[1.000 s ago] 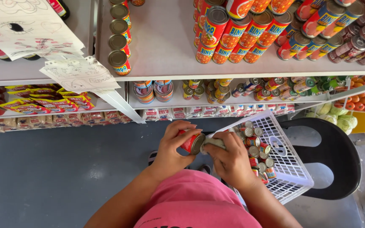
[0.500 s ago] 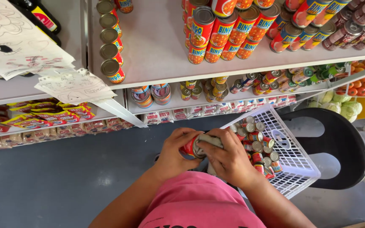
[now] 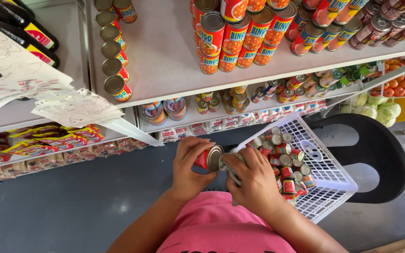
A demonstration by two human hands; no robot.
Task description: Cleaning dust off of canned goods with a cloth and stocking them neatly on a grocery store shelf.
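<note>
Gripping the small red can (image 3: 209, 158) in left hand (image 3: 189, 166) fingers while the right hand (image 3: 254, 180) clutches a cloth (image 3: 230, 165), it could slip onto the floor (image 3: 62, 206) if rubbed hard.

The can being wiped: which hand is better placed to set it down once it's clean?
Left, probably. The left hand already wraps the red can in a full grip, nearest the shelves. The right hand is busy pressing a cloth on its lid, beside the white basket.
</note>
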